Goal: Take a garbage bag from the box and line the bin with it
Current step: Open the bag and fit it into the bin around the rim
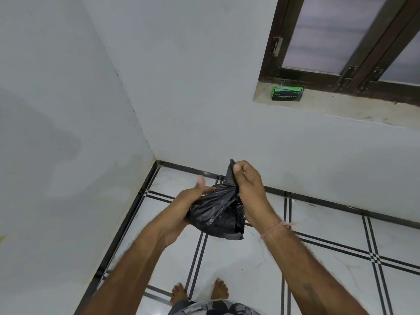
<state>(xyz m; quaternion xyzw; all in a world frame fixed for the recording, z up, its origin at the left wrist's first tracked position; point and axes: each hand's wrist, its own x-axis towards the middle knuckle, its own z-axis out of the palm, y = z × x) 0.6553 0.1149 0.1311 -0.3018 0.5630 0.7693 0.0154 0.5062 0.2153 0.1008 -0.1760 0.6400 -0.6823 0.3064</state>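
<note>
A crumpled black garbage bag (pixel 217 214) hangs bunched between both my hands, above the tiled floor. My left hand (pixel 193 198) cups the bundle from the left and below, thumb raised and blurred. My right hand (pixel 248 187) pinches a raised corner of the bag between thumb and fingers at the top. The green garbage-bag box (pixel 287 93) stands on the window sill at the upper right, well beyond my hands. No bin is in view.
Two white walls meet in a corner (pixel 154 160) ahead left. A dark-framed window (pixel 345 42) sits above the stone sill (pixel 341 108). White floor tiles with black lines (pixel 329 258) spread below, and my bare feet (pixel 200 292) stand at the bottom edge.
</note>
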